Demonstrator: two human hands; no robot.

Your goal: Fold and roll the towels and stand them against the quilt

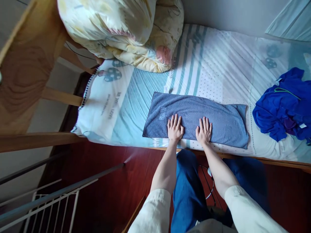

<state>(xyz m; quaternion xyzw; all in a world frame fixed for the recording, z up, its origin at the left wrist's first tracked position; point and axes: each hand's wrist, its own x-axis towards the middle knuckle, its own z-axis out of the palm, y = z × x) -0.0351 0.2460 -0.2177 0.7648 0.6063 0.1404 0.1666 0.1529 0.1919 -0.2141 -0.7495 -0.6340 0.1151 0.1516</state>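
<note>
A grey-blue towel [218, 119] lies folded into a long strip on the bed, near its front edge. My left hand [175, 128] rests flat on the towel's near half, fingers stretched out. Beside it, my right hand [204, 130] also lies flat on the towel with fingers spread. Neither hand holds anything.
The mattress sheet [126, 103] is striped and dotted, in a wooden bed frame [36, 139]. A rolled yellow duvet [126, 29] sits at the far left. A crumpled blue garment [284, 106] lies at the right. A metal rack [48, 200] stands low on the left over the red floor.
</note>
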